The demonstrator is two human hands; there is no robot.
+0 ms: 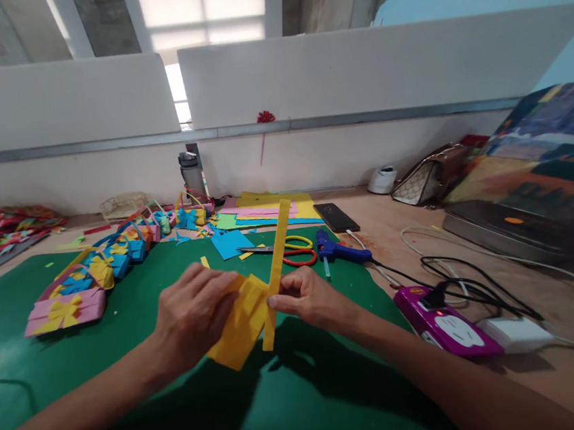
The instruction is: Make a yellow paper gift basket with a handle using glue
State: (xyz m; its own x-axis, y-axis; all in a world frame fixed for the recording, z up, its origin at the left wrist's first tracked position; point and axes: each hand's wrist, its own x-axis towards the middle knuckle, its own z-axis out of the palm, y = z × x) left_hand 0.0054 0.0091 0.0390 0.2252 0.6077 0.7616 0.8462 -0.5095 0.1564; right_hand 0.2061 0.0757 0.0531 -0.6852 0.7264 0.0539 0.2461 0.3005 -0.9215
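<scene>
My left hand (192, 314) is closed round the upper left part of a folded yellow paper piece (240, 329), held above the green mat. Between the thumb and fingers of my right hand (313, 298) a long yellow paper strip (279, 250) is pinched, standing nearly upright and slanting. The strip meets the right edge of the folded piece; whether the two are joined I cannot tell. Behind my hands lie scissors (298, 251) with yellow and red handles, and a blue glue gun (344, 248) with a glue stick showing.
A row of small paper baskets (66, 310) stands at the left of the green mat (142, 353). Coloured paper sheets (307, 207) and a phone (337, 217) lie at the back. On the right are a purple power strip (445, 325), tangled cables and a dark metal case (509, 229).
</scene>
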